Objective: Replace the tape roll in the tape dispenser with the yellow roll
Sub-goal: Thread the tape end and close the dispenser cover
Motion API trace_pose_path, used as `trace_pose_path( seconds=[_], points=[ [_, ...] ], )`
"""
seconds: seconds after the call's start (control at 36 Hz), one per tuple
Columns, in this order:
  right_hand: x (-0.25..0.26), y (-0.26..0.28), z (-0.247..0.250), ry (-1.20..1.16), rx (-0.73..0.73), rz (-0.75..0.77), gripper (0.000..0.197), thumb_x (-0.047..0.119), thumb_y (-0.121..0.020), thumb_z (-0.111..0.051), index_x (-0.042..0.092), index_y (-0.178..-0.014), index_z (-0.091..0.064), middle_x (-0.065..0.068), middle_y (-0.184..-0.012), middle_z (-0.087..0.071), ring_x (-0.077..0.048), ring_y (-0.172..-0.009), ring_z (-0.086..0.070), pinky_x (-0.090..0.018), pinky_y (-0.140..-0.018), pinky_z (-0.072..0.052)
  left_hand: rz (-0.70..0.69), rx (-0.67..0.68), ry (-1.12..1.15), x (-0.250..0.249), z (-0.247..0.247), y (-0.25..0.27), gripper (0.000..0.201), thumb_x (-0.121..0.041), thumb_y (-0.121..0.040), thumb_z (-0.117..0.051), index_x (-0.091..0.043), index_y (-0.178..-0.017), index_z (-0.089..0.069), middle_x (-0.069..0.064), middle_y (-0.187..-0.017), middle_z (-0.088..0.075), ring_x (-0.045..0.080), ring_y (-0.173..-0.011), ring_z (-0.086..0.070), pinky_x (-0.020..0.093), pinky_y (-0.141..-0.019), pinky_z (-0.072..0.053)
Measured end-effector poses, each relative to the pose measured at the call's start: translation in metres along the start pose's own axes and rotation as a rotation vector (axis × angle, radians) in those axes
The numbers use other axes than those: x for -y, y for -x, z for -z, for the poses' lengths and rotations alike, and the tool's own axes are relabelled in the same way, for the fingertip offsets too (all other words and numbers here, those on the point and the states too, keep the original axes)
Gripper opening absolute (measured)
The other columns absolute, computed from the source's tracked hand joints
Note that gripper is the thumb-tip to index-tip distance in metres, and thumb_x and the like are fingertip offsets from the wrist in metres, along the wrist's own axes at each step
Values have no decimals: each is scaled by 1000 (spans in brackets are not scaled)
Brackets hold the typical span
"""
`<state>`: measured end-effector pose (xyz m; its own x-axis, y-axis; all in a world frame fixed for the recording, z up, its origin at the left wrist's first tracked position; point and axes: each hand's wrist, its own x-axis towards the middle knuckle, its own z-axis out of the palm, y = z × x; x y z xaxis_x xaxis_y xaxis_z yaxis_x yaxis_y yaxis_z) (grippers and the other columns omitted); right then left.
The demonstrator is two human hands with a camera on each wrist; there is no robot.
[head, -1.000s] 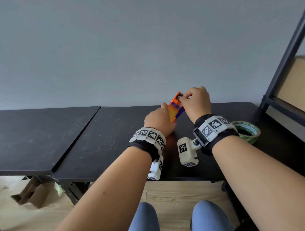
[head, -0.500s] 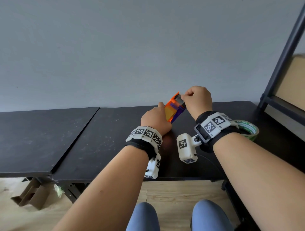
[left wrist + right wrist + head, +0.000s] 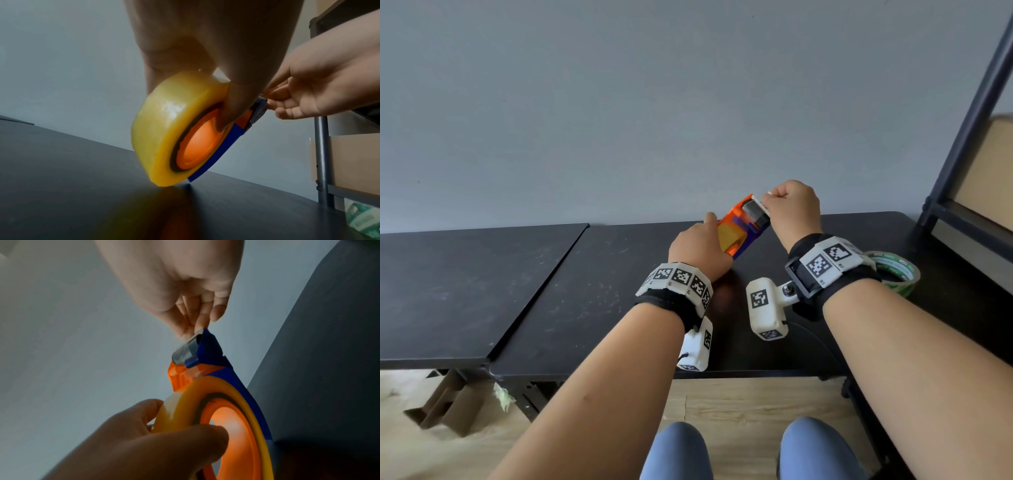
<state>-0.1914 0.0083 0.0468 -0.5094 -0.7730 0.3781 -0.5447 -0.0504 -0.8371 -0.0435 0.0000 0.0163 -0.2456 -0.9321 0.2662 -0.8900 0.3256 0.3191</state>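
Observation:
The orange and blue tape dispenser (image 3: 743, 224) stands tilted on the black table (image 3: 585, 291), with the yellow roll (image 3: 174, 125) seated on its orange hub (image 3: 197, 146). My left hand (image 3: 698, 250) grips the yellow roll (image 3: 185, 404) and the dispenser (image 3: 213, 160), thumb and fingers curled round the roll. My right hand (image 3: 792, 209) pinches the free end of the tape at the dispenser's grey cutter end (image 3: 185, 352), up at the top. The pinched tape strip itself is hard to make out. The roll's lower edge touches the table.
A green-printed tape roll (image 3: 893, 274) lies flat on the table to the right, behind my right wrist. A dark metal shelf frame (image 3: 969, 120) with cardboard stands at the far right. A second black table (image 3: 448, 274) adjoins on the left. The wall is close behind.
My right hand has moved up and slightly right along the dispenser to its cutter end, fingers still pinched. The dispenser has tilted a little more; my left hand keeps its grip.

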Motion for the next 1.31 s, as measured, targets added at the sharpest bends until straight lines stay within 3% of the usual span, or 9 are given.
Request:
trace_pose_path(
  seconds=[0.17, 0.28, 0.47, 0.58, 0.86, 0.97, 1.08, 1.19, 1.31],
  points=[
    [0, -2, -3, -112, 2, -88, 21, 15, -87, -53, 0, -85, -67, -11, -91, -74, -31, -84, -69, -41, -78, -58, 6, -14, 29, 6, 0, -2, 45, -35, -81, -67, -17, -116, -46, 2, -96, -61, 27, -88, -63, 33, -67, -49],
    [-1, -4, -5, -179, -15, -125, 18, 20, -83, -49, 16, -67, -56, -15, -82, -74, -36, -78, -71, -53, -76, -60, 19, -24, 75, 10, -1, -1, 47, -35, -82, -67, -18, -119, -45, 2, -99, -62, 24, -83, -58, 31, -67, -45],
    [13, 5, 0, -234, 5, -118, 19, 18, -88, -52, 20, -69, -57, -10, -81, -76, -31, -77, -73, -50, -79, -60, 42, -20, 90, 9, 2, -3, 49, -36, -82, -67, -14, -120, -46, 6, -108, -61, 22, -84, -52, 31, -69, -42],
    [18, 7, 2, -236, 23, -103, 17, 18, -85, -54, 16, -69, -59, -9, -78, -76, -31, -76, -73, -51, -77, -60, 48, -31, 81, 6, 6, -7, 52, -45, -81, -68, -12, -115, -50, 2, -98, -56, 23, -88, -57, 31, -69, -42],
    [10, 4, 1, -160, 29, -99, 4, 10, -86, -62, 12, -89, -60, 5, -72, -58, -11, -61, -56, -27, -63, -47, -25, -10, 10, 8, 8, -7, 55, -49, -83, -63, -23, -130, -51, 3, -117, -65, 26, -106, -63, 30, -73, -41],
    [12, 6, -5, -173, 116, -152, 22, 11, -81, -60, -4, -94, -70, -14, -87, -68, -21, -82, -60, -39, -79, -53, -8, -3, 27, 11, 10, -7, 52, -48, -84, -64, -21, -126, -52, 3, -113, -67, 26, -103, -64, 30, -72, -41],
    [16, 11, -10, -244, 170, -267, 40, 13, -70, -59, -19, -93, -61, -17, -73, -54, -24, -70, -50, -39, -67, -47, 20, -1, 52, 15, 10, -5, 49, -47, -83, -64, -21, -123, -53, 3, -109, -68, 27, -100, -64, 29, -70, -40],
    [18, 10, -10, -356, 216, -353, 24, 3, -80, -60, -16, -91, -68, -22, -82, -65, -29, -76, -63, -47, -86, -57, 33, 3, 68, 17, 9, -4, 51, -49, -84, -64, -22, -125, -52, 4, -110, -68, 28, -101, -65, 30, -71, -41],
    [16, 9, -10, -440, 239, -414, 10, 5, -83, -61, 3, -76, -68, -17, -84, -69, -28, -78, -66, -39, -80, -58, 37, 18, 103, 19, 10, -4, 52, -48, -83, -66, -23, -126, -52, 3, -112, -68, 27, -103, -64, 30, -72, -41]
  ],
)
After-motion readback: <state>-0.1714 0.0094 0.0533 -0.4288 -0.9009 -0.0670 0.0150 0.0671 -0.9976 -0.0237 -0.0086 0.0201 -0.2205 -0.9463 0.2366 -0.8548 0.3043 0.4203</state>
